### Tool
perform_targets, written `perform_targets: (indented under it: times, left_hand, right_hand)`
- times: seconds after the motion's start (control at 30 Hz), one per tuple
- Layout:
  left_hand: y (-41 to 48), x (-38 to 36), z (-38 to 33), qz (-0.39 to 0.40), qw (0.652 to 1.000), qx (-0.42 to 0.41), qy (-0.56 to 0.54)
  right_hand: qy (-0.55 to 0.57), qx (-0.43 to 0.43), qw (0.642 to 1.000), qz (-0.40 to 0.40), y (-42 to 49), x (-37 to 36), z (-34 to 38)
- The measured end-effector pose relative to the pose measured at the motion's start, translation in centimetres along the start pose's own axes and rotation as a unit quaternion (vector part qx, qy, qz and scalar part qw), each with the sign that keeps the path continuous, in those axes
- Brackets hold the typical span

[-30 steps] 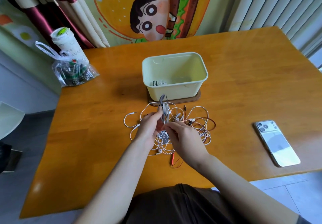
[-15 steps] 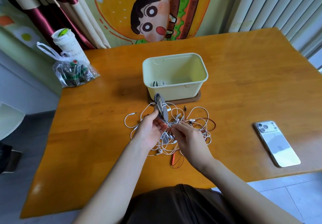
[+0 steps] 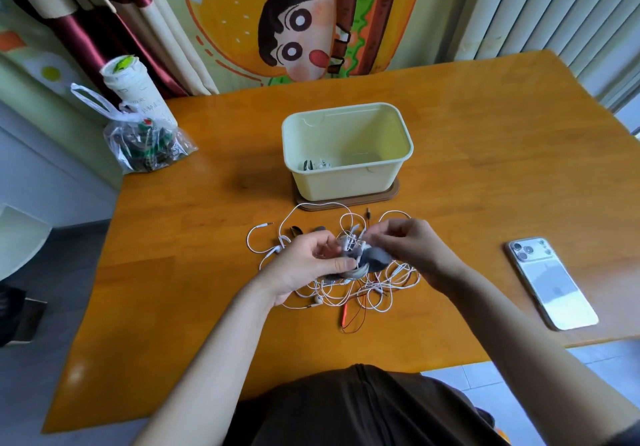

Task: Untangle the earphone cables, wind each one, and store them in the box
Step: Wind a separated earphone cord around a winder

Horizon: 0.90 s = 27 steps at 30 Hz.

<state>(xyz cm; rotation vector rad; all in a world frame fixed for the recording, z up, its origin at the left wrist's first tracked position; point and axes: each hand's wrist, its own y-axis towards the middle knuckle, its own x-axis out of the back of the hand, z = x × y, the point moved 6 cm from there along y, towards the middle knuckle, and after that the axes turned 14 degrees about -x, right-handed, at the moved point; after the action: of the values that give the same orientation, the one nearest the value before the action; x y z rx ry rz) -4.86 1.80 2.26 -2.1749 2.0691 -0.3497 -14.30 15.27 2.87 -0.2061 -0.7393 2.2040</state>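
Observation:
A tangle of white earphone cables [image 3: 349, 286] lies on the wooden table in front of a pale yellow box [image 3: 346, 175]. A wound earphone [image 3: 313, 165] lies inside the box at its left. My left hand [image 3: 308, 265] holds a grey wound cable bundle [image 3: 370, 258] just above the tangle, thumb across it. My right hand [image 3: 412, 244] pinches a white cable at the top of that bundle; its fingers look blurred. A thin red cable [image 3: 353, 317] trails from the near side of the tangle.
The box stands on a brown tray [image 3: 349, 199]. A white phone [image 3: 550, 282] lies face down at the right. A plastic bag [image 3: 145, 144] with a white cup [image 3: 135, 95] sits at the back left corner. The table's near edge runs below my arms.
The grey bundle stood upright in my left hand; it now lies lower and sideways over the tangle. My right hand has moved up and right to its top.

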Motion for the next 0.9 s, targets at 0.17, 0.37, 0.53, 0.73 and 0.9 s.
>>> perform_targets:
  times: [0.17,0.37,0.53,0.73,0.9]
  left_hand:
    - [0.4,0.1,0.1,-0.029,0.994,-0.027,0.103]
    - [0.1,1.0,0.7,-0.104,0.987,-0.02,0.117]
    - [-0.3,1.8,0.9,-0.192,0.978,-0.029,0.07]
    - [-0.4,2.3,0.3,-0.262,0.958,-0.081,0.084]
    - [-0.6,1.8,-0.3,-0.279,0.954,-0.099,0.043]
  right_hand:
    - [0.058,-0.009,0.998,0.035,0.1,-0.4,0.6]
    - [-0.062,0.079,0.994,-0.036,-0.8,-1.2,2.2]
    - [-0.075,0.101,0.989,-0.075,-1.9,-2.2,2.1]
    - [-0.069,0.093,0.99,-0.083,-3.3,-4.1,0.4]
    - [-0.056,0.107,0.982,-0.147,-4.2,-3.5,0.6]
